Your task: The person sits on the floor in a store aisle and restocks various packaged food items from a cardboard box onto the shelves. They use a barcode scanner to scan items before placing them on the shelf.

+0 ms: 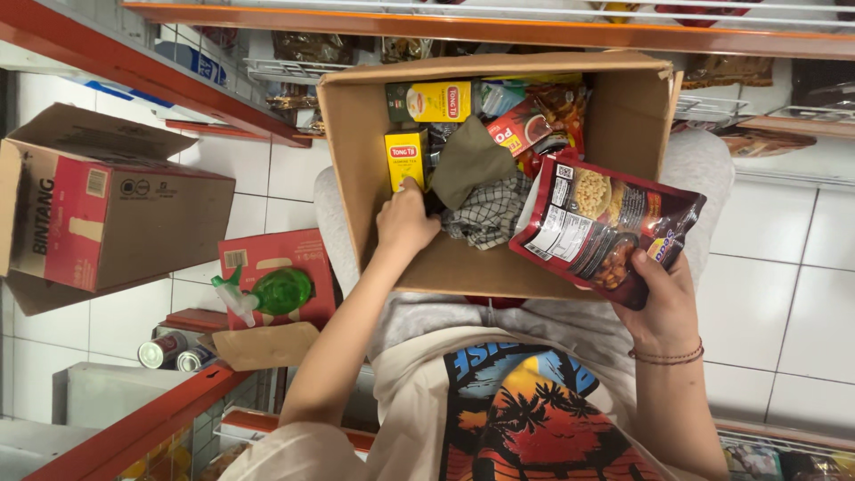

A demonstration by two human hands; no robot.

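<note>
An open cardboard box (356, 134) rests on my lap, filled with yellow tea boxes, red snack packets and a checked cloth (488, 216). My left hand (405, 221) reaches inside, fingers touching the lower end of a yellow box (405, 156). Over the box's right corner, my right hand (663, 303) grips a dark red food pouch (601, 227) with pictures of nuts on it, held by its lower corner.
A large closed carton (107, 209) lies on the white tile floor at left. A red box (267, 254) carries a green spray bottle (272, 292). Two cans (174, 352) lie near a brown paper piece. Orange shelf rails run along the top and lower left.
</note>
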